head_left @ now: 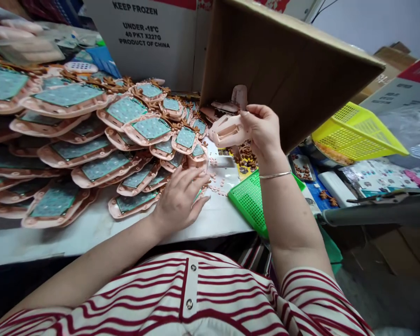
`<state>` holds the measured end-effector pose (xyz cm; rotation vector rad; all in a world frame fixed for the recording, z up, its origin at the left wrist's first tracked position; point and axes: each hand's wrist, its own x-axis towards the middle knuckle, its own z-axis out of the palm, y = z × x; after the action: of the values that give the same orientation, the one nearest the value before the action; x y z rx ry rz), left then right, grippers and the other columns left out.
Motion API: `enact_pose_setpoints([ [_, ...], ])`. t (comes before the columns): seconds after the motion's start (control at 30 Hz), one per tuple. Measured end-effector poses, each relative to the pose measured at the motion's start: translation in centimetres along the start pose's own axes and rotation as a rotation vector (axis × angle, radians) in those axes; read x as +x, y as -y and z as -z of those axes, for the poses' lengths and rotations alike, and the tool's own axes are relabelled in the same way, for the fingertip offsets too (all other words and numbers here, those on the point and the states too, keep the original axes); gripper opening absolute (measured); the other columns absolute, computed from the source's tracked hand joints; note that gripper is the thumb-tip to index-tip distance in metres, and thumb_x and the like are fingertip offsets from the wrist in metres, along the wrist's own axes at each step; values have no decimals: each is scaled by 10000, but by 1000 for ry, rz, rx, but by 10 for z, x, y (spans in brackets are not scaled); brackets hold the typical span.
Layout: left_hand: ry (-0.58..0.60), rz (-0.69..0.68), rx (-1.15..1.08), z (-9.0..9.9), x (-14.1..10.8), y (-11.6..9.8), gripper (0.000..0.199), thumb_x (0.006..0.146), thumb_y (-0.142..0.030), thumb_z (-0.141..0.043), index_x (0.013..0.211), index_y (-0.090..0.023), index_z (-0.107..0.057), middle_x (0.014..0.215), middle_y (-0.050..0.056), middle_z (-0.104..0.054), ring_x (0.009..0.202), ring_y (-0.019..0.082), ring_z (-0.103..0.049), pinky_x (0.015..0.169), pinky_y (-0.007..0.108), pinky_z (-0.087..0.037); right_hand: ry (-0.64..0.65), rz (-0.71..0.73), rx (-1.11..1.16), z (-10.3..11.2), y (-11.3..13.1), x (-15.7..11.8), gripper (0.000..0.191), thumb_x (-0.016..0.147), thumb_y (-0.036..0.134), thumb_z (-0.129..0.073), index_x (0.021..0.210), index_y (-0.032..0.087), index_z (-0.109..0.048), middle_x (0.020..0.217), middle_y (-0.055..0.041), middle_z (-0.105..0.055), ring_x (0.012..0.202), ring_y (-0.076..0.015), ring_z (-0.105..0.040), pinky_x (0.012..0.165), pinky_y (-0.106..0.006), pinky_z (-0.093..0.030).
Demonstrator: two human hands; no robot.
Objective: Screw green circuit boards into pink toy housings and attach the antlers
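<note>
Between the thumb and fingers of my right hand (262, 126) is a pale pink plastic shell (229, 131), its hollow side showing, held at the mouth of a large open cardboard box (283, 60). Another pink shell (239, 95) lies inside that box. My left hand (182, 198) rests, fingers spread, at the right end of the stacked pink shells fitted with teal boards (149, 127). Part of a teal piece shows beside its thumb; whether the palm touches it is hidden.
A green perforated basket (248, 198) sits under my right forearm. Small pink and brown parts (247, 158) are scattered near the box. At the right are a yellow basket (350, 135) and a grey metal bar (378, 210). A printed carton (147, 46) stands behind the stacks.
</note>
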<state>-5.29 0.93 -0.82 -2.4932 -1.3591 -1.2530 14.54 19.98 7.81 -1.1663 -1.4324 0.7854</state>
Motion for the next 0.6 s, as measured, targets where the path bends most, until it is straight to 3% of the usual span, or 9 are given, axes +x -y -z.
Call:
enact_pose_setpoints([
  [0.1,-82,104,-46,10,24,0,692,906,-376,-633,1503,-167,-352,1503,201,-487,1441,310,-425,1203,507,-317,88,122,-30,0,17,-22,315,883,384,-631,1112,169,-603,976,-9,-618,951,-153,-681,802,-317,-546],
  [0.2,-68,219,-123,20,50,-3,950,783,-582,-730,1531,-174,-310,1616,203,-328,1525,379,-256,1244,553,-193,178,216,-48,-11,41,-61,487,910,576,-527,1186,184,-611,1041,-15,-615,1088,-216,-675,835,-387,-529],
  [0.37,-102,238,-369,34,63,-12,908,741,-445,-803,1506,-198,-381,1590,150,-386,1486,357,-341,1241,506,-233,204,178,152,-23,82,-122,397,912,541,-583,1106,201,-651,1035,1,-666,1019,-167,-704,881,-352,-566],
  [0.43,-136,326,-557,40,57,-16,898,710,-405,-833,1483,-205,-422,1527,133,-468,1440,340,-415,1212,481,-308,141,129,201,-19,79,-136,378,950,538,-530,1157,243,-643,1091,-3,-681,1026,-145,-698,915,-332,-572],
  [0.5,-129,437,-860,47,49,-19,805,704,-421,-834,1409,-212,-506,1370,113,-607,1310,316,-556,1123,453,-433,103,24,245,-15,61,-149,417,964,568,-479,1214,267,-623,1144,-23,-689,1011,-138,-694,917,-321,-580],
  [0.6,-95,575,-1279,55,41,-21,619,721,-487,-791,1228,-173,-626,1077,96,-725,1030,277,-707,928,405,-561,272,-195,282,-18,22,-175,557,934,664,-431,1190,211,-629,1163,-97,-716,1008,-177,-699,902,-355,-591],
])
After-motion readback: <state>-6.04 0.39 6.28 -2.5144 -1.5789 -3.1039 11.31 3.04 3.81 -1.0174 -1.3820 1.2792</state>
